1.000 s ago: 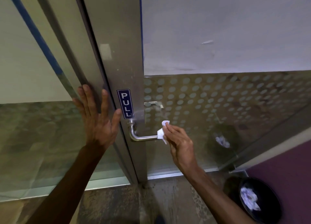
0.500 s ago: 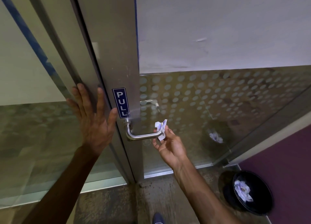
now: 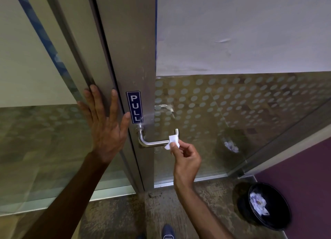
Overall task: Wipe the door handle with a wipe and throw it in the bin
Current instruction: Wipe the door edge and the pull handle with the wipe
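A steel lever door handle [image 3: 152, 143] juts from the metal door stile below a blue PULL sign [image 3: 134, 107]. My right hand [image 3: 186, 160] pinches a small white wipe [image 3: 173, 142] between thumb and fingers, and the wipe touches the free end of the handle. My left hand [image 3: 105, 125] lies flat with spread fingers against the door edge, left of the handle. A black bin [image 3: 268, 210] stands on the floor at the lower right with crumpled white paper inside.
The door has a glass panel [image 3: 232, 113] with frosted dots that reflects the bin. A purple wall [image 3: 304, 176] rises behind the bin. My shoe tip [image 3: 167, 231] shows on the speckled floor [image 3: 170, 206] at the bottom.
My right hand turned from palm-up under the handle's end to a pinch at its tip, with the wipe now folded smaller. My left hand stays pressed on the door.
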Motion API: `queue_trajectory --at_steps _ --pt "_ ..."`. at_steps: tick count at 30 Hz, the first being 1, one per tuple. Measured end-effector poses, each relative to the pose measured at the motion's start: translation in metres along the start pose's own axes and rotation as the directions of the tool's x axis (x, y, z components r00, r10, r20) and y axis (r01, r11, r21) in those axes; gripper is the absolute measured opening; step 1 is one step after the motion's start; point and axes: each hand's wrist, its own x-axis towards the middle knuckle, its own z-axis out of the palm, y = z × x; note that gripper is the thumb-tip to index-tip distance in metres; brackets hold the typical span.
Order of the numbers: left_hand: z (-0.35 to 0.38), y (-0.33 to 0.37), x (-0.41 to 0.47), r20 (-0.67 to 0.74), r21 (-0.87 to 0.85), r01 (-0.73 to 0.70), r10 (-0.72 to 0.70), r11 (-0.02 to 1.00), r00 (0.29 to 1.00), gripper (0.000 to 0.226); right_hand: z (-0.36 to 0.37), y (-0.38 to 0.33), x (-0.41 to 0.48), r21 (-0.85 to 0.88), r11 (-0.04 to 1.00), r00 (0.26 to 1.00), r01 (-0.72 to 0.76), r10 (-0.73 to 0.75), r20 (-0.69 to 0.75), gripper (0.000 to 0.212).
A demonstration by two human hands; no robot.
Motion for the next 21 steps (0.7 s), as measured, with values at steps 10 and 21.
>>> queue_trajectory --at_steps 10,21 --pt "0.008 -0.007 -0.004 -0.008 0.009 -0.004 0.004 1.0 1.0 0.075 -0.017 0.006 0.03 -0.415 0.108 0.373 0.903 -0.678 0.633 0.037" --pt "-0.002 0.002 0.0 0.013 -0.015 0.009 -0.008 1.0 1.0 0.073 0.034 0.011 0.01 -0.288 -0.277 0.124 0.917 -0.487 0.864 0.031"
